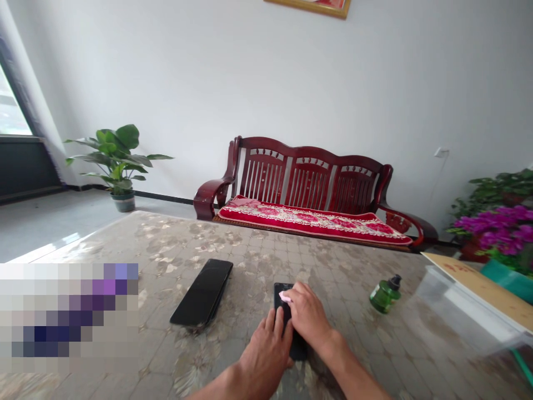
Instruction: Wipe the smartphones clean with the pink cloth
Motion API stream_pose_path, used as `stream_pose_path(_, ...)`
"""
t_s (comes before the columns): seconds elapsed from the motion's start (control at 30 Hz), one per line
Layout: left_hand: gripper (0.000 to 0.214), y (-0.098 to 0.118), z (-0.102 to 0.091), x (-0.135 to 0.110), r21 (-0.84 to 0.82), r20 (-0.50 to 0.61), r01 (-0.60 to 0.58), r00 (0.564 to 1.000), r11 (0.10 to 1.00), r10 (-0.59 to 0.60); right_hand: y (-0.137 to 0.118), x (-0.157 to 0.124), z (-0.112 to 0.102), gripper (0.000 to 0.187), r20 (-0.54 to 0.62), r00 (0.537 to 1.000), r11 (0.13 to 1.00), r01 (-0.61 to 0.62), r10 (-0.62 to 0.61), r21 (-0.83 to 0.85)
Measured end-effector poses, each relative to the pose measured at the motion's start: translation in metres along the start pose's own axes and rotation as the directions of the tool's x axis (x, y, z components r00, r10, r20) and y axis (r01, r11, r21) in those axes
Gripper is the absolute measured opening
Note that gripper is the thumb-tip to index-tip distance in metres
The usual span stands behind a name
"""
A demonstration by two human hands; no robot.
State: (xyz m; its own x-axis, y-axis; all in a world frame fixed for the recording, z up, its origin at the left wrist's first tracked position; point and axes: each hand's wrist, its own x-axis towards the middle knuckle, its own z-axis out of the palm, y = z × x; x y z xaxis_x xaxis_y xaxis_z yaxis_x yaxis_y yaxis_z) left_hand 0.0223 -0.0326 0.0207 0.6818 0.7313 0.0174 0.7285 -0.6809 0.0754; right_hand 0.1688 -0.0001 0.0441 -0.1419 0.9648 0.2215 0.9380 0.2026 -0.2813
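Phone (298, 348) best steadied by open left hand (268, 344) while far-end pink wad (285, 297), pinched by right hand (310, 315), is pressed lightly.

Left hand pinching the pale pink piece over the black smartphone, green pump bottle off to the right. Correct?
Wrong hand: the head view shows the right hand pinching the pale pink piece over the black smartphone. The green pump bottle is off to the right, as stated.
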Motion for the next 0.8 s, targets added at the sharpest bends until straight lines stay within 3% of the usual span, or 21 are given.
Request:
stream_pose_path(0.27,0.069,-0.002,0.010,0.000,0.027,-0.018,-0.008,1.000,1.000,0.008,0.002,0.012,0.003,0.033,-0.053,0.997,0.998,-0.056,0.056,-0.005)
stream_pose_path(0.5,0.070,-0.002,0.007,0.000,0.032,-0.035,-0.017,0.999,0.999,0.018,0.004,-0.002,0.001,0.034,-0.009,1.000,1.000,0.009,-0.008,0.026)
stream_pose_path(0.7,0.069,-0.002,0.009,0.000,0.028,-0.020,-0.005,1.000,1.000,0.006,0.007,0.005,0.000,0.032,-0.032,0.998,0.998,-0.061,0.062,0.023)
stream_pose_path(0.8,0.070,-0.002,0.008,0.000,0.030,-0.031,-0.019,0.999,0.999,0.020,0.003,0.004,-0.003,0.032,-0.007,0.999,0.999,-0.032,0.032,0.006)
